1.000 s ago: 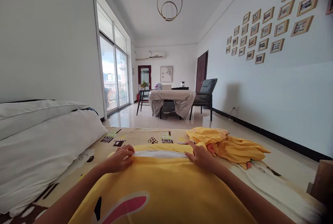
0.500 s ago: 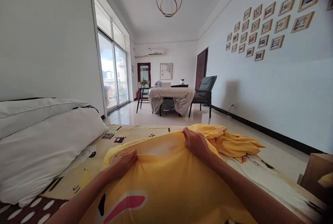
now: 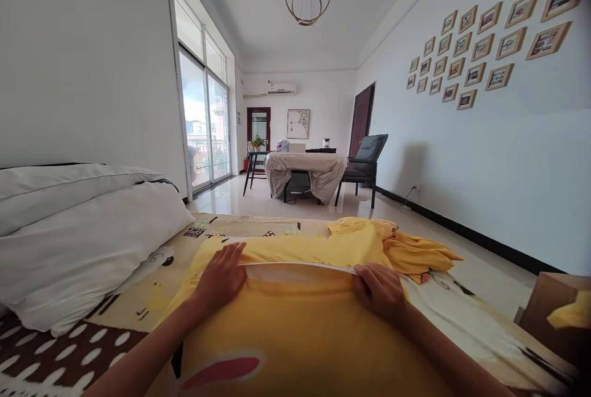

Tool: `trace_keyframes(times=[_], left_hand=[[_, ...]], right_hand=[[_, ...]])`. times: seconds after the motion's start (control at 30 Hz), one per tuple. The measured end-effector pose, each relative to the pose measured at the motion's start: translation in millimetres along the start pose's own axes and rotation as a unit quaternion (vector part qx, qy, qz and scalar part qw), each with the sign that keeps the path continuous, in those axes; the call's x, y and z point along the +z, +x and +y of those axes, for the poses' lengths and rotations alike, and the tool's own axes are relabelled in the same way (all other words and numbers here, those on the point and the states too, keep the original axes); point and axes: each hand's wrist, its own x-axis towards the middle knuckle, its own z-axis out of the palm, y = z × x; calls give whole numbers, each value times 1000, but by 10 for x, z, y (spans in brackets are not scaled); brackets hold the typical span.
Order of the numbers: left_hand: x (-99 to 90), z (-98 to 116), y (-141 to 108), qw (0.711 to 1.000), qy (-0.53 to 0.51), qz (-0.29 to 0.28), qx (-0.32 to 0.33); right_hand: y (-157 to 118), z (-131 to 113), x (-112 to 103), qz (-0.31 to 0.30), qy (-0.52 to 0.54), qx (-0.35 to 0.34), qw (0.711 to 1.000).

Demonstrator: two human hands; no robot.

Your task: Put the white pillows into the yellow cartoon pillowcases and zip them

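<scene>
A yellow pillowcase (image 3: 295, 329) with a pink and white print lies in front of me on the bed, filled out as if by a pillow. Its long opening runs crosswise, and a pale surface (image 3: 295, 272) shows inside. My left hand (image 3: 222, 275) grips the left end of the opening with bent fingers. At the right end, my right hand (image 3: 381, 291) pinches the edge, its fingertips partly hidden in the cloth. Between the two hands the far edge is stretched nearly straight.
White pillows (image 3: 92, 237) are piled at the left of the patterned bed sheet (image 3: 272, 226). Crumpled yellow fabric (image 3: 420, 254) lies beyond my right hand. A cardboard box (image 3: 545, 304) stands at the right. Farther off are a covered table (image 3: 305, 162) and a black chair (image 3: 367, 160).
My right hand has moved right and down, drawing the edge straight and widening the opening. My left hand has stayed near the left end. The view has shifted slightly.
</scene>
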Motion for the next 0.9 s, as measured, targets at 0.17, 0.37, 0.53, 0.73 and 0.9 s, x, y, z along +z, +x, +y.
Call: trace_keyframes(times=[0.17,0.37,0.53,0.73,0.9], left_hand=[[109,82,255,988,-73,33,-132],[171,339,31,983,-100,128,-83],[142,345,-359,978,-16,141,151],[-23,376,-523,959,48,93,263],[-42,387,-618,954,57,93,278]], right_hand=[[-30,-48,-37,-78,-18,-41,996],[-320,-144,277,-238,-49,48,969],[-557,-190,377,-198,-16,69,978],[-589,-173,127,-139,-31,34,989],[-600,-241,-38,-156,-39,33,986]])
